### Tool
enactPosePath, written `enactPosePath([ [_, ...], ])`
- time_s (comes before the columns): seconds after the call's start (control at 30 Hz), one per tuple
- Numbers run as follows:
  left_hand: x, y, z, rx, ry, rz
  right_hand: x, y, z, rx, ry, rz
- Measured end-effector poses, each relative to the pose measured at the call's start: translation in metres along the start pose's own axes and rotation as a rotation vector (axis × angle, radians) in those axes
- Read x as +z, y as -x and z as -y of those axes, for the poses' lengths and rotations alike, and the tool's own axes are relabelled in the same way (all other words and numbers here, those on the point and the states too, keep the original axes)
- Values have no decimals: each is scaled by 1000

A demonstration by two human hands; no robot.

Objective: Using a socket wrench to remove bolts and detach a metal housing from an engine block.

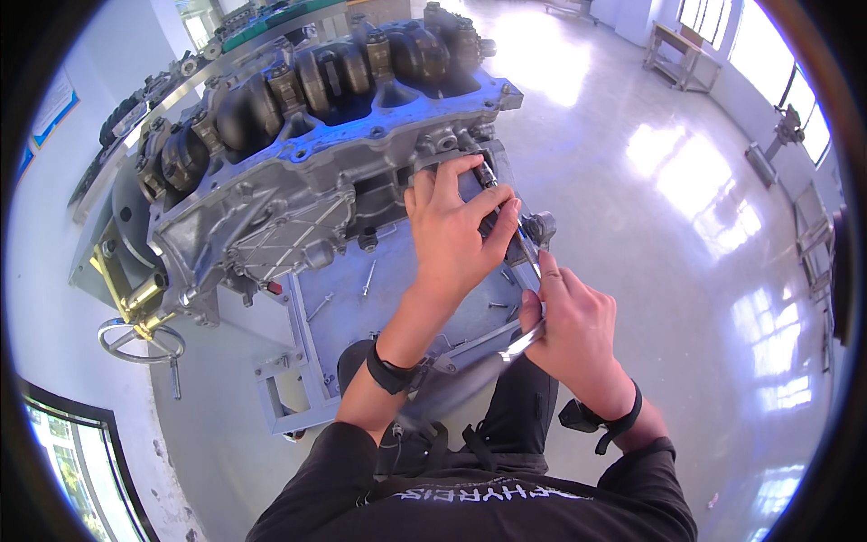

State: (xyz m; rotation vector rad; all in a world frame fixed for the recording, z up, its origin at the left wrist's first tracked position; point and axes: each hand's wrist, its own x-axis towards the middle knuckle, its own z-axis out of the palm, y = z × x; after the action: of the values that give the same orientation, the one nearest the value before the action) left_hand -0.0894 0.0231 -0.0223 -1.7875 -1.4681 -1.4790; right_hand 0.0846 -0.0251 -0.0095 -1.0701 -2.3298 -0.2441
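My right hand (573, 321) is closed around a shiny metal socket wrench (529, 247) with a long shaft. Its lower part, on the near left of that hand, is smeared by motion. My left hand (456, 226) has its fingers and thumb around the shaft's far end, beside the right end of a grey engine block (298, 230). What the wrench tip sits on is hidden by the fingers. Dark crankshaft parts (334, 77) lie along the top of the block.
The block rests on a wheeled metal stand (298, 420) with a handwheel (142, 341) at the left. Several loose bolts (369, 277) lie on its tray (339, 262). More engine parts (122, 122) line a bench behind. A wooden table (673, 56) stands far right.
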Motion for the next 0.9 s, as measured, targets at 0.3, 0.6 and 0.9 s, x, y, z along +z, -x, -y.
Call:
enactPosePath([
  [0.3,3,1,1,-7,30,-14,3,3,-16,719,-1792,324],
  [0.6,5,5,6,-9,34,-42,17,5,-20,840,-2153,402],
  [0.9,1,1,6,40,54,-27,-5,-7,16,43,58,210],
])
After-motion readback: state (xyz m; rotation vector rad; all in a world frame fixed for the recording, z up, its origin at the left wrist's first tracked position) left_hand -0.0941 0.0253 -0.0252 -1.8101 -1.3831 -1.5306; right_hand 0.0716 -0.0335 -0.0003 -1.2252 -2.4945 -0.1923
